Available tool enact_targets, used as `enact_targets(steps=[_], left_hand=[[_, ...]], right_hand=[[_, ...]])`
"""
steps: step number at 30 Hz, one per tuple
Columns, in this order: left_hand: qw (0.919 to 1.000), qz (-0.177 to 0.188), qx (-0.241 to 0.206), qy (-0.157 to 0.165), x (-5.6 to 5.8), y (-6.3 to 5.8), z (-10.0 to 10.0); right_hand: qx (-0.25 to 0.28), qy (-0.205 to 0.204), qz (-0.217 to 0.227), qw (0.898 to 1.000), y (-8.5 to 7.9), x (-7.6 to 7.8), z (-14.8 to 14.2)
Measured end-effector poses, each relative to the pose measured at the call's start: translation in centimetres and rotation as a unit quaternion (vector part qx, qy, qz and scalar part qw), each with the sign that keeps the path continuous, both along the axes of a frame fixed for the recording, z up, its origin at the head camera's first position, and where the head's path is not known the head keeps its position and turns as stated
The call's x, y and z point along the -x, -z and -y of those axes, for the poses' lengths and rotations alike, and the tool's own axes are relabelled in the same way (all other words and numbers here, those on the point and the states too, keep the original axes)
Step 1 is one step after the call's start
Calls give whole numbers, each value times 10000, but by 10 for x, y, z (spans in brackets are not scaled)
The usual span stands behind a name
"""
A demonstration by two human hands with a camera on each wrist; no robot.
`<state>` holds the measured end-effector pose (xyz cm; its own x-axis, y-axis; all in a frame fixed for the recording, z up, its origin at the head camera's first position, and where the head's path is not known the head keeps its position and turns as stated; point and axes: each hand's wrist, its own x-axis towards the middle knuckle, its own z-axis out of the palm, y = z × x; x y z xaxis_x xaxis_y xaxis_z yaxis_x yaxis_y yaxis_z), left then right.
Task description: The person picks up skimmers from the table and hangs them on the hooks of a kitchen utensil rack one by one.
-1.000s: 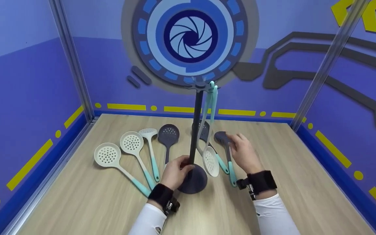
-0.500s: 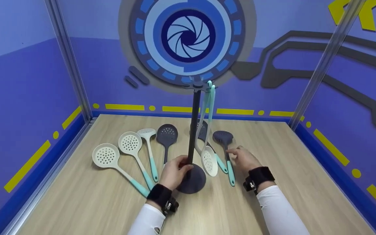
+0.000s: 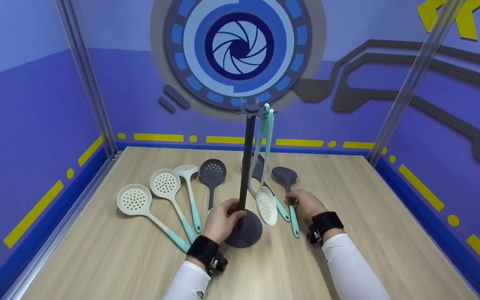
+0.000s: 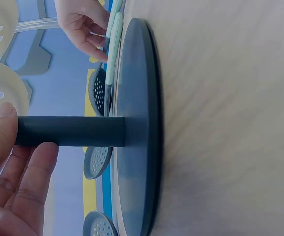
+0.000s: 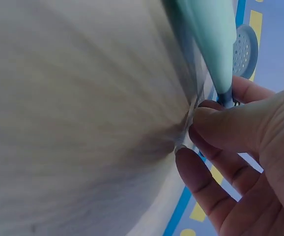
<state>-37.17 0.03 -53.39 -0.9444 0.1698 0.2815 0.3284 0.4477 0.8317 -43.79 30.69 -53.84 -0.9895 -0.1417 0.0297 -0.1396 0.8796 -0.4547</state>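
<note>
My left hand (image 3: 222, 221) grips the lower pole of a black utensil stand (image 3: 244, 231), thumb and fingers on either side of it in the left wrist view. Two pale utensils with teal handles hang from the hooks on its right; a perforated skimmer (image 3: 267, 207) is the nearer one. My right hand (image 3: 306, 204) pinches the neck of a dark utensil with a teal handle (image 3: 294, 225), just above the teal part. The dark head (image 3: 284, 176) points to the back. In the right wrist view the thumb (image 5: 215, 120) lies beside the handle's narrow end.
Left of the stand lie two cream skimmers (image 3: 134, 199) (image 3: 165, 183), a small cream masher-like tool (image 3: 188, 170) and a dark skimmer (image 3: 213, 170). A dark slotted turner (image 3: 258, 164) lies behind the pole. Blue walls enclose the wooden table (image 3: 111, 258).
My right hand has come back from the dark utensil's head to its neck, and its fingers have closed there. The left hand keeps its hold on the pole.
</note>
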Motion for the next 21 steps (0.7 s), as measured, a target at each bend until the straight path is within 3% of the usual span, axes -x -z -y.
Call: enact_targets(steps=[5,11,17,21], left_hand=[[10000,-78,-11,-13,-2,2,1],[9999,-131,-3,-19,-2,3,0],[10000,-15,-4,-29,-1,2,0],[10000,13,-8,-16,-2,1,-1]], right_hand=[[-137,-119,-414,9990,4,-1,1],[134,-223,-942,9952,7,-4,-9],[943,18,-1124,9892,-6,-11,-19],[1654,207,-1437,9755,-20,-17,-21]])
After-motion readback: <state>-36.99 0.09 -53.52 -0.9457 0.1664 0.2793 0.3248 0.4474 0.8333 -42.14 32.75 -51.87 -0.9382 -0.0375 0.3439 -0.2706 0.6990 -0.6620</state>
